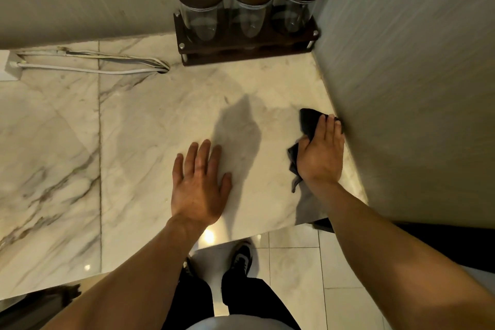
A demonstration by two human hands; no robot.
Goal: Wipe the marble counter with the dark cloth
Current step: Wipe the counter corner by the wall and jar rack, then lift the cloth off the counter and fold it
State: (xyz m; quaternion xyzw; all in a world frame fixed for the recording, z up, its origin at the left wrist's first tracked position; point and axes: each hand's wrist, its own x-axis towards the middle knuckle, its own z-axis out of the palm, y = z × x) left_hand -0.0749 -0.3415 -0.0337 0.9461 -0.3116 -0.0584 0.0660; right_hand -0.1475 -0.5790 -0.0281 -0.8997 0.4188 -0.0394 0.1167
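Note:
The marble counter point(139, 126) is pale with grey veins and fills the middle of the view. My right hand point(321, 153) presses the dark cloth point(308, 123) flat on the counter, right against the right-hand wall. Most of the cloth is under my palm; its edges stick out ahead of and behind my fingers. My left hand point(199, 185) lies flat on the marble near the front edge, fingers spread, holding nothing.
A dark wooden rack point(246, 47) with three lidded glass jars point(199, 5) stands in the back right corner. White cables point(88, 65) run along the back wall from a socket at the left. Walls close the back and right sides. Tiled floor and my shoes lie below the counter's front edge.

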